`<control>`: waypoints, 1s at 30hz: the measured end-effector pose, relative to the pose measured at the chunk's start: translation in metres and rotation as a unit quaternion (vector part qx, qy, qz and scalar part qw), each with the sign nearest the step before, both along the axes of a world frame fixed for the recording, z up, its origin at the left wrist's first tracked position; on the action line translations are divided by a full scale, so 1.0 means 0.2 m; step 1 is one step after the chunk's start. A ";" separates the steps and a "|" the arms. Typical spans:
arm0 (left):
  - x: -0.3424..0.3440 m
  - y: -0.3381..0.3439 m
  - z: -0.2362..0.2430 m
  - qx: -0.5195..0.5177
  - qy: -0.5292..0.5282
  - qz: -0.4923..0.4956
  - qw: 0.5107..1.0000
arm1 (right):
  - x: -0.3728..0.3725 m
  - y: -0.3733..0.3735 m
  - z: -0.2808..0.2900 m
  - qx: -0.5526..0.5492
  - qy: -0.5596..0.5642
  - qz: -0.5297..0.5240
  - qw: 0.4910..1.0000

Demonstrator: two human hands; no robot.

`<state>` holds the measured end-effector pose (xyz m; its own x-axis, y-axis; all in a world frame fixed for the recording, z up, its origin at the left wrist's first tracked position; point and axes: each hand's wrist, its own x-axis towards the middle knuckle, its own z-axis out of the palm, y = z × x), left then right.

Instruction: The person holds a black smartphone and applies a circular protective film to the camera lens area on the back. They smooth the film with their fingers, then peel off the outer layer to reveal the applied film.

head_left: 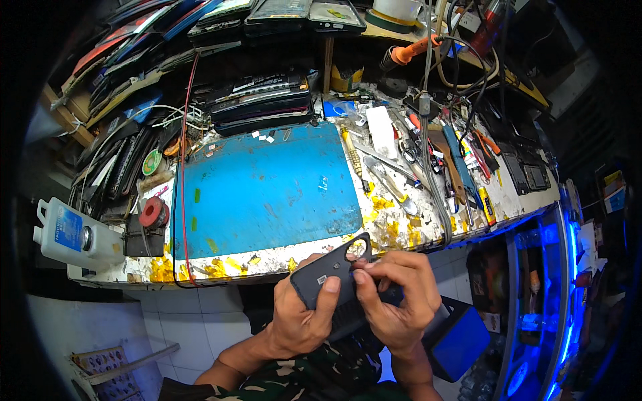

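Just off the bench's front edge, my left hand [304, 311] grips a dark grey phone back cover [328, 267], thumb across its face and fingers behind. The cover is tilted, with a round camera opening near its upper end and a small pale label on it. Beside that opening, my right hand [401, 297] has thumb and forefinger pinched together at the cover's right edge. Whatever lies between those fingertips is too small or hidden to make out. Behind both hands lies a blue work mat [267, 190].
A white jug [73, 234] and a red solder spool [154, 212] stand at the left. Stacked phones [261, 103] lie behind the mat. Tweezers, screwdrivers and a yellow marker [486, 206] crowd the right side. An orange-handled soldering tool [414, 51] rests above, and cables [428, 154] hang down.
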<state>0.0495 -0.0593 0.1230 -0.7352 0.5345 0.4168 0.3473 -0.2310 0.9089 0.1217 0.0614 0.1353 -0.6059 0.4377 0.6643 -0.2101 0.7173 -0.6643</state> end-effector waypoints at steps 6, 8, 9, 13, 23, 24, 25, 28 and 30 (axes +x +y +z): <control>0.02 -0.03 0.02 -0.043 -0.044 0.015 0.998 | 0.03 0.01 0.04 -0.264 -0.070 0.079 0.959; 0.01 -0.04 0.04 -0.054 -0.032 -0.004 0.998 | 0.05 0.01 0.05 -0.333 -0.059 0.099 0.936; 0.00 -0.04 0.05 -0.059 -0.027 -0.013 0.998 | 0.05 0.02 0.05 -0.361 -0.062 0.108 0.924; -0.01 -0.07 0.09 -0.095 -0.062 -0.049 0.992 | 0.05 0.04 0.06 -0.311 -0.097 0.137 0.935; -0.03 -0.04 0.06 -0.119 0.016 -0.019 0.993 | 0.05 0.02 0.05 -0.301 -0.162 0.101 0.934; -0.03 -0.04 0.06 -0.128 0.002 -0.018 0.992 | 0.05 0.02 0.04 -0.300 -0.158 0.098 0.936; -0.03 -0.04 0.06 -0.126 0.001 -0.017 0.992 | 0.04 0.02 0.03 -0.291 -0.159 0.091 0.939; -0.03 -0.04 0.06 -0.119 0.002 -0.012 0.993 | 0.03 0.01 0.01 -0.293 -0.144 0.098 0.940; -0.03 -0.04 0.05 -0.116 0.004 -0.007 0.993 | 0.03 0.01 0.00 -0.299 -0.137 0.093 0.940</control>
<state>0.0428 -0.0665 0.1334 -0.7243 0.6265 0.2877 0.3535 -0.0208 0.9352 0.1278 0.0630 0.1344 -0.8216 0.5523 0.1411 -0.0578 0.1656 -0.9845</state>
